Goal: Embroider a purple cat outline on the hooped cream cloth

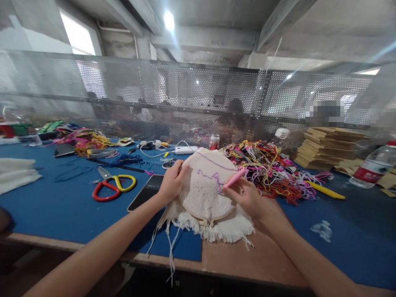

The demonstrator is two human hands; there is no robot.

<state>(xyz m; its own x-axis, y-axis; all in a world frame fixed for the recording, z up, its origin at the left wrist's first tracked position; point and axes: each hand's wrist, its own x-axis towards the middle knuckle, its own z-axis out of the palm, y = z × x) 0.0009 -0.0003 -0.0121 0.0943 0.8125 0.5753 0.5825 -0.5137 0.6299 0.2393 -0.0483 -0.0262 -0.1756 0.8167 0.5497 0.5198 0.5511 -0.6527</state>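
Observation:
A round embroidery hoop (201, 222) holds cream cloth (201, 198) stretched tight, its frayed edge hanging over the table's front. Purple yarn stitches (216, 178) run in a wavy line across the cloth, and a strand of purple yarn stretches over its upper part. My left hand (173, 179) grips the hoop's left rim, fingers partly behind it. In my right hand (246, 196) is a pink punch needle (235, 178), pinched near its lower end, with that end at the cloth's right side by the stitches. Its tip is hidden by my fingers.
Left of the hoop lie red-and-yellow scissors (114, 183) and a dark phone (148, 192). A tangled yarn heap (262, 165), a yellow tool (324, 189), stacked brown packets (328, 146) and a bottle (373, 167) are on the right. A perforated metal screen (192, 90) stands behind.

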